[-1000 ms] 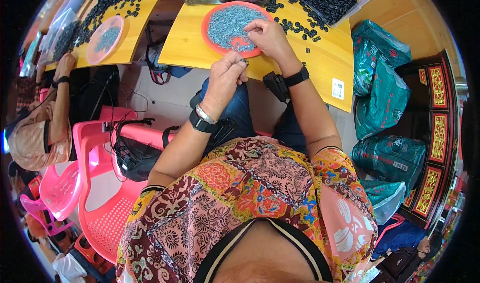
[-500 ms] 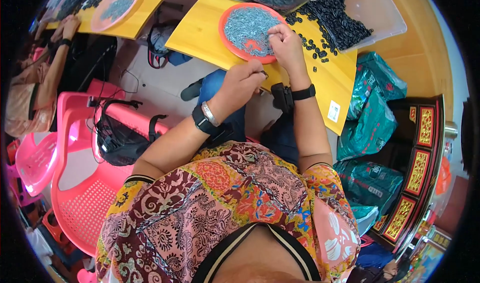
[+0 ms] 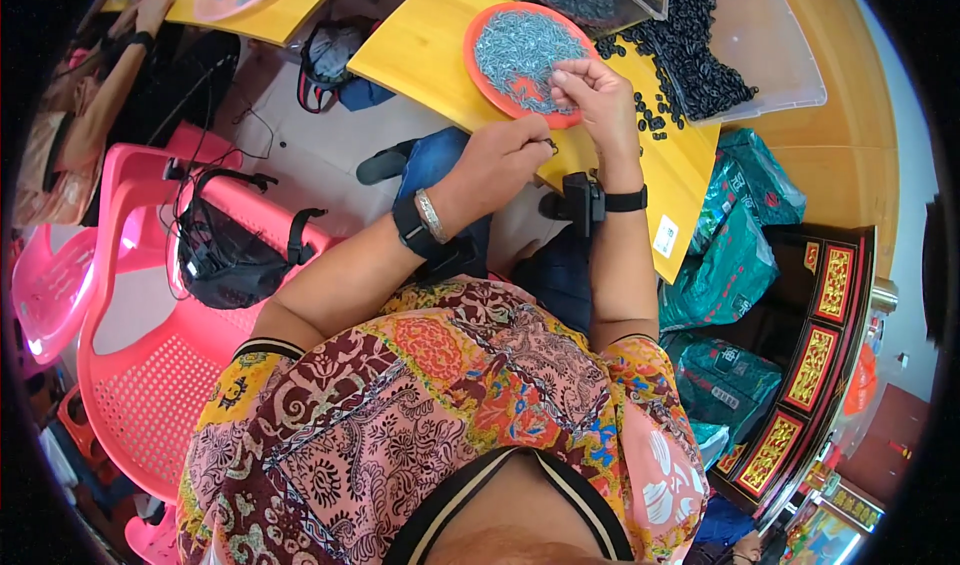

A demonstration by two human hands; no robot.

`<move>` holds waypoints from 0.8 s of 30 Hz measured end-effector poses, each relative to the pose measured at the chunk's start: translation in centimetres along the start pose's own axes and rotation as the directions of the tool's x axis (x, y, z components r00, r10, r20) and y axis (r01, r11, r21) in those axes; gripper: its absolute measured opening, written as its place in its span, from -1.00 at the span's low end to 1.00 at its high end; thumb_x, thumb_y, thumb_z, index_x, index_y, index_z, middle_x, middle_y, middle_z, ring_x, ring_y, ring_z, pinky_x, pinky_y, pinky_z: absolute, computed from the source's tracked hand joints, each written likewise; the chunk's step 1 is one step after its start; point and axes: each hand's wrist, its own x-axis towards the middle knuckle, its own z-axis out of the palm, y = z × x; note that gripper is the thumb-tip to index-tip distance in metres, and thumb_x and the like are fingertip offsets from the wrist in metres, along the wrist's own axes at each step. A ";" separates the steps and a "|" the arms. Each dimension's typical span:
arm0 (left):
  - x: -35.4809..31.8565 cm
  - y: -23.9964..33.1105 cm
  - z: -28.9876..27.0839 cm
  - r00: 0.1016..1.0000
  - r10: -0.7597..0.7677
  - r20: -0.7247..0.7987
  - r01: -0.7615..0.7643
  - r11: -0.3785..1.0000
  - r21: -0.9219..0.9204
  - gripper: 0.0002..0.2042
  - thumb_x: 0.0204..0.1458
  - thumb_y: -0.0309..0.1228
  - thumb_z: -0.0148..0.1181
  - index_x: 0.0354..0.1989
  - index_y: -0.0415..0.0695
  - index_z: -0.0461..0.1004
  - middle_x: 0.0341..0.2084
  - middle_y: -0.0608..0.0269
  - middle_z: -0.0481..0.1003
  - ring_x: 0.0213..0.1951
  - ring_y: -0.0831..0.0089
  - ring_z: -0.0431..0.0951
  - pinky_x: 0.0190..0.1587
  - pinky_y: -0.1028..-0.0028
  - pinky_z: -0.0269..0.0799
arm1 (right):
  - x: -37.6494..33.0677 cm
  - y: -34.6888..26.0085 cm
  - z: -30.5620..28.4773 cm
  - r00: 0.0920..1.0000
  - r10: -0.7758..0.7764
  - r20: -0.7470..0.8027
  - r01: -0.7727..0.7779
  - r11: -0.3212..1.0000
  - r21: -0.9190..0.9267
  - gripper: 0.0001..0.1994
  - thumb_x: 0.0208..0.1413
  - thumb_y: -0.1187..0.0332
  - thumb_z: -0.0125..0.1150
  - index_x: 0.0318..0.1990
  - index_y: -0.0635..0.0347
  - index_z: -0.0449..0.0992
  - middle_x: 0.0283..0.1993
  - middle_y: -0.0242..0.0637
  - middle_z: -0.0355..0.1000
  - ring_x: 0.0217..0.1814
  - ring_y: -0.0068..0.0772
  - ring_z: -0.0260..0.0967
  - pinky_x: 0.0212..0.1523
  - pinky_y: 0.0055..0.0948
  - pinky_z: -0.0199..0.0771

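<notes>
An orange-red plate point(image 3: 476, 73) heaped with small silvery screws point(image 3: 520, 50) sits on the yellow table. My right hand point(image 3: 605, 105) is over the plate's right rim, its thumb and forefinger pinched above the screws. Whatever is between those fingertips is too small to make out. Just below the plate, near the table's front edge, my left hand point(image 3: 495, 170) is closed around a small black part point(image 3: 552, 147); only one end of it shows past the fingers.
Loose black parts point(image 3: 655, 117) lie right of the plate, by a tipped clear bin point(image 3: 790, 90) full of them. Another clear box point(image 3: 640, 0) stands behind. Green bags point(image 3: 735, 275) sit at right, a pink chair point(image 3: 160, 395) at left. A co-worker's hands point(image 3: 150, 10) are at another table.
The view has shifted slightly, so table and plate appear farther right. My right hand remains at the plate, its pinched fingers now more extended. My left hand still holds the black part.
</notes>
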 end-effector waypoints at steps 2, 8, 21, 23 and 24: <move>0.2 -0.1 -0.3 0.999 -0.046 0.006 0.047 0.998 -0.029 -0.88 0.05 -0.45 -0.03 -0.48 -0.20 0.33 -0.68 0.38 0.32 -0.60 0.65 0.30 -0.53 0.61 0.21 | -0.8 -0.5 0.0 1.000 0.014 0.012 -0.014 1.000 0.022 -0.86 0.06 0.45 0.19 -0.24 0.32 0.50 -0.40 -0.36 0.48 -0.44 -0.68 0.38 -0.39 -0.67 0.40; 0.6 -0.9 -0.9 1.000 -0.015 -0.020 0.013 0.997 -0.077 -0.89 0.07 -0.45 -0.05 -0.46 -0.18 0.33 -0.67 0.40 0.33 -0.59 0.68 0.31 -0.53 0.65 0.22 | -3.2 -1.5 0.0 0.999 0.029 0.023 -0.031 0.998 0.063 -0.88 0.11 0.42 0.15 -0.26 0.29 0.50 -0.41 -0.40 0.45 -0.43 -0.67 0.34 -0.36 -0.66 0.36; 1.1 0.1 -1.0 0.993 -0.113 -0.033 0.110 0.990 -0.087 -0.87 0.03 -0.50 -0.02 -0.54 -0.21 0.32 -0.72 0.35 0.31 -0.62 0.62 0.31 -0.56 0.57 0.22 | -6.2 -1.2 0.5 0.997 -0.078 -0.004 0.077 0.977 0.197 -0.88 0.10 0.41 0.16 -0.32 0.29 0.51 -0.46 -0.48 0.39 -0.45 -0.71 0.25 -0.37 -0.69 0.28; 1.1 -0.1 -1.0 0.997 -0.082 -0.016 0.081 0.996 -0.035 -0.87 0.04 -0.49 -0.02 -0.53 -0.21 0.32 -0.72 0.35 0.31 -0.62 0.62 0.31 -0.56 0.58 0.22 | -6.3 -1.3 0.4 0.998 -0.058 0.020 0.054 0.984 0.172 -0.89 0.09 0.41 0.17 -0.34 0.28 0.51 -0.46 -0.49 0.39 -0.45 -0.73 0.25 -0.39 -0.70 0.28; 1.1 -0.3 -1.0 0.996 -0.085 -0.012 0.084 0.996 -0.028 -0.88 0.04 -0.49 -0.02 -0.52 -0.21 0.32 -0.71 0.35 0.31 -0.62 0.62 0.31 -0.55 0.58 0.22 | -6.5 -1.3 0.4 0.998 -0.061 0.004 0.060 0.982 0.180 -0.89 0.09 0.41 0.17 -0.34 0.28 0.51 -0.46 -0.49 0.39 -0.45 -0.73 0.25 -0.39 -0.70 0.28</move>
